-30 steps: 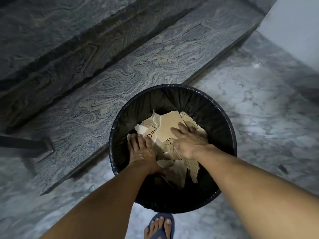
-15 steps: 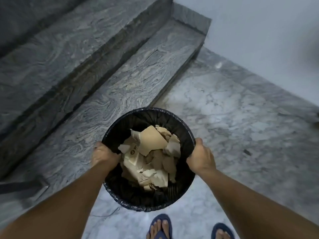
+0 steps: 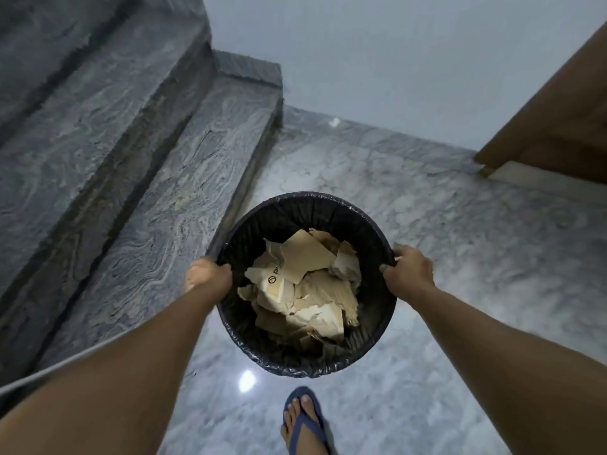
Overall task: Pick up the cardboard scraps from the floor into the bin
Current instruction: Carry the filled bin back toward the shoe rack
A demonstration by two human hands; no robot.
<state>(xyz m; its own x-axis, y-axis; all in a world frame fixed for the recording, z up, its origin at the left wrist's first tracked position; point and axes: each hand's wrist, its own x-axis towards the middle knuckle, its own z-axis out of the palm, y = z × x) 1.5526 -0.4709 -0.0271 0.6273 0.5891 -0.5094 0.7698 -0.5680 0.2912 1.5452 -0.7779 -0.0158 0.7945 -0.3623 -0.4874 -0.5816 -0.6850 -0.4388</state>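
A round bin [image 3: 297,208] lined with a black bag is held up above the marble floor, in the middle of the view. A heap of torn brown and cream cardboard scraps [image 3: 305,284] fills it. My left hand [image 3: 207,274] grips the bin's left rim, fingers curled over the edge. My right hand [image 3: 407,274] grips the right rim in the same way. No scraps show on the floor around the bin.
Grey stone steps [image 3: 138,178] rise at the left, close beside the bin. A white wall [image 3: 394,60] stands behind, and a brown wooden door [image 3: 558,126] at the right. My foot in a blue flip-flop [image 3: 305,421] stands below the bin.
Both hands left the scraps inside the bin and took hold of its rim. The bin rose off the floor and the view swung right, bringing in the door.
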